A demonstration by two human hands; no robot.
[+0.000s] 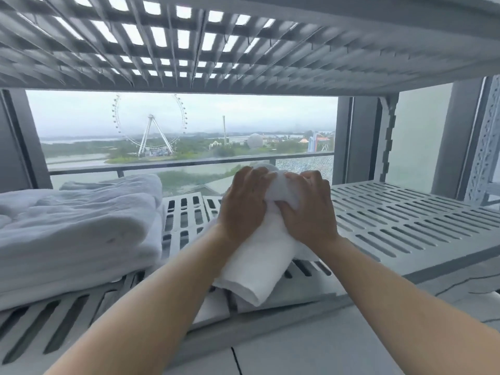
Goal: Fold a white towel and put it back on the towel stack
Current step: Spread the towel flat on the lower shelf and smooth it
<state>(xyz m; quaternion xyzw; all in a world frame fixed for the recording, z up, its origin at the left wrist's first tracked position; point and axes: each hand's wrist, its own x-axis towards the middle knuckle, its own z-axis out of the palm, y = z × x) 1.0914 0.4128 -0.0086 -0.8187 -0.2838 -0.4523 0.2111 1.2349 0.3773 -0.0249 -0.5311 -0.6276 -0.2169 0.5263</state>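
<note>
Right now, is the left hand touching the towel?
Touching. The head view shows the left hand with its fingers curled over the upper end of the towel, beside the right hand.

head view | looks forward, slightly down (wide-angle) | close over shelf (pixel 405 212) | faces window (pixel 81 115)

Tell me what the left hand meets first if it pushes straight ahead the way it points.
The white towel itself: the left hand grips its bunched top, which lies right before the fingers. Beyond it the way looks free over the slatted shelf to the window, though depth is unclear.
</note>
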